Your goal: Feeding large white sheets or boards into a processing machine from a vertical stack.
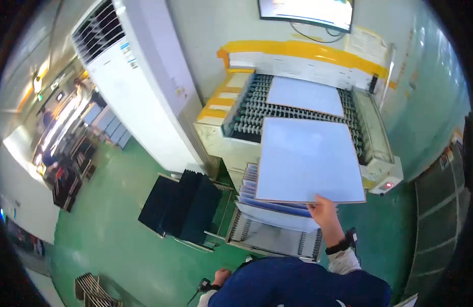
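Observation:
My right hand (324, 213) is closed on the near edge of a large white panel (309, 161) with a thin brown border. The panel is held out in front of me, over a rack (277, 217) of upright white panels, and its far edge reaches the roller conveyor (249, 110). Another white panel (305, 95) lies flat on the rollers farther back. Low beside my body is my left hand (222, 277), away from the panels; its fingers are too hidden to read.
Left of the rack stands a second rack with black panels (182, 204). A tall white air conditioner (134, 92) rises behind it. A metal stand (97, 290) sits on the green floor at lower left. Grey panelling (438, 220) runs along the right. A screen (306, 13) hangs above the conveyor.

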Available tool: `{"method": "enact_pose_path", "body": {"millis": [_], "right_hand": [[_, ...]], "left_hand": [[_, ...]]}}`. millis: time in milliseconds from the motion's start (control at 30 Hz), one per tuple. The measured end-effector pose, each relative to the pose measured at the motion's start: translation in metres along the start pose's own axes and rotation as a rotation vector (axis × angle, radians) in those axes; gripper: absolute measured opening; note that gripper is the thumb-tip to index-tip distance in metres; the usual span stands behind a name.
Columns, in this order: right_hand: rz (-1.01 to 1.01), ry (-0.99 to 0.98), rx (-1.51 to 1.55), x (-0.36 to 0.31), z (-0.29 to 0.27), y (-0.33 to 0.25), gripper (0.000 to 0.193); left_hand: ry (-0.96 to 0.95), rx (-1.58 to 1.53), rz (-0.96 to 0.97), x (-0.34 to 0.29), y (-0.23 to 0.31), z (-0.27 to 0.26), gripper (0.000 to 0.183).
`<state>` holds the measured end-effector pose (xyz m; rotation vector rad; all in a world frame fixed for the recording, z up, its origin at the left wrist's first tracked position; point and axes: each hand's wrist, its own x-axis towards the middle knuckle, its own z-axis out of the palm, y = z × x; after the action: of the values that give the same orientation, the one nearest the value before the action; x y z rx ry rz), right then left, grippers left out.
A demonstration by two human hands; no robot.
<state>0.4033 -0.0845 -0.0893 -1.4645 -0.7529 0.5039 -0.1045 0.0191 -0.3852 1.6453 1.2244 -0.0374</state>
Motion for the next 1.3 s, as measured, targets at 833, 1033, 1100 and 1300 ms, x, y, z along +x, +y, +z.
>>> {"method": "enact_pose_path", "body": {"millis": [833, 1033, 1100, 1300], "right_hand": [[0.727, 0.104, 0.881, 0.093, 0.002, 0.005, 0.027], [0.697, 0.08, 0.916, 0.108, 0.008, 0.013, 0.026], [0.677, 0.076, 0.926, 0.11, 0.005, 0.011, 0.025], [0.704, 0.147, 0.897, 0.118, 0.01, 0.005, 0.025]], "left_hand": [[0.084, -0.133, -0.294, -0.024, 0.079, -0.008, 0.021], [0.038, -0.46, -0.306, -0.015, 0.029, 0.001, 0.017], [0.117, -0.254, -0.31, -0.021, 0.054, 0.001, 0.019], [0.1, -0.211, -0.324, -0.017, 0.037, 0.002, 0.025]]}}
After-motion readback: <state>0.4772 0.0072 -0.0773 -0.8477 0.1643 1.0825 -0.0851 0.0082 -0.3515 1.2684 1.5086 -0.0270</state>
